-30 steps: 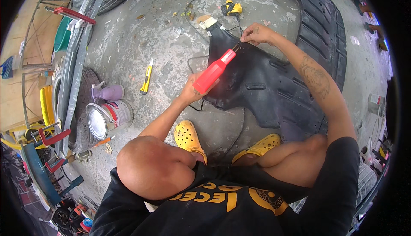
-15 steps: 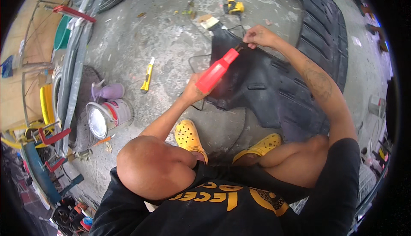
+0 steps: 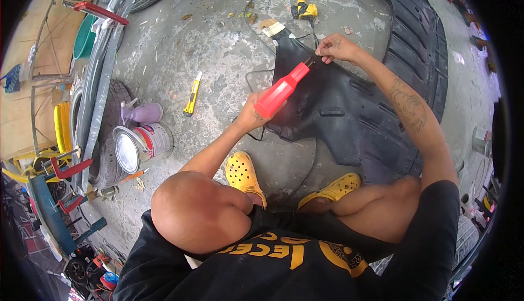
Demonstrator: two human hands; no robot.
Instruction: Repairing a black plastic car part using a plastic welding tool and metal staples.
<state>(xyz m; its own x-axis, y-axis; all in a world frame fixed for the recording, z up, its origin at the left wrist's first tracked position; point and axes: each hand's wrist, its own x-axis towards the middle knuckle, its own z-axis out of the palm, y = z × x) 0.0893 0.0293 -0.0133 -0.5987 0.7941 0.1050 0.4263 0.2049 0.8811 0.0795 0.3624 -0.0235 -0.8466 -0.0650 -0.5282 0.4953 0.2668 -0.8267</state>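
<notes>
In my left hand I grip a red tool with a tapered body, shaped like a soldering gun. Two dark prongs stick out of its narrow end, pointing up and right. My right hand is closed in a pinch right by the prong tips; what the fingertips hold is too small to make out. Both hands are over a black moulded plastic panel lying on the floor. A strip of tape-like pale material is at the panel's upper left corner.
On the concrete floor lie a yellow utility knife and a yellow-and-black power tool with a cord. A purple spray bottle, a metal can and tyres stand left. Yellow clogs are on my feet.
The whole view has shifted slightly, so the floor items appear a little farther right. My hands keep nearly the same pose, with the right fingers still at the prong tips.
</notes>
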